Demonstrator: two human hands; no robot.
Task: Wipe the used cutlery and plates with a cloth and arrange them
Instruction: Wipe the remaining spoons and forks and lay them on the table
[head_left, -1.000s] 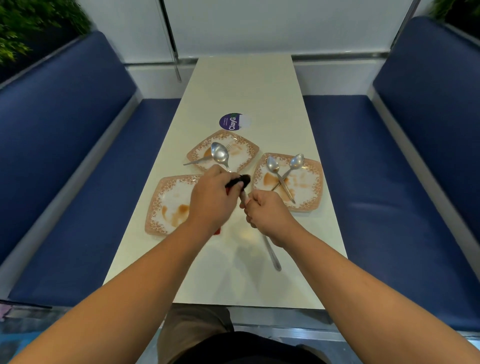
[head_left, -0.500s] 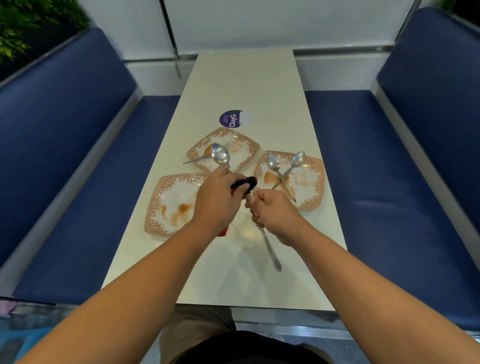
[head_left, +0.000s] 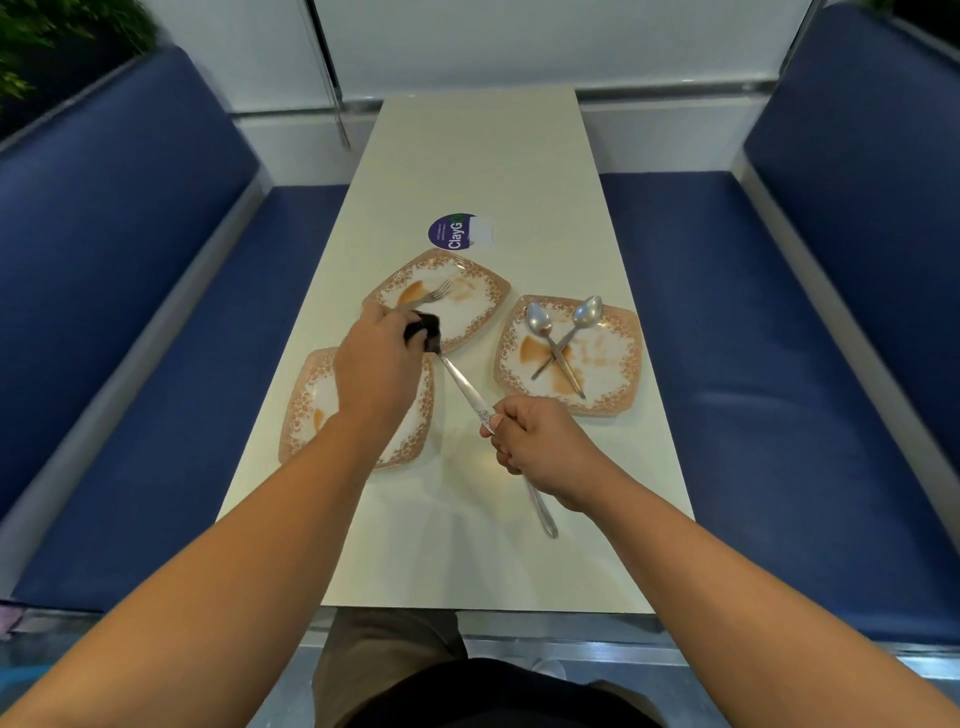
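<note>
My left hand (head_left: 376, 374) grips a dark cloth (head_left: 423, 332) over one end of a utensil (head_left: 467, 389). My right hand (head_left: 540, 441) is closed round its handle.

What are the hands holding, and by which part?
Right hand grips a silver utensil by its handle; left hand holds a dark cloth bunched around its head.

A round purple sticker (head_left: 451, 232) on the table (head_left: 478, 156), at 12 o'clock from the plates, says "ClayG".
</note>
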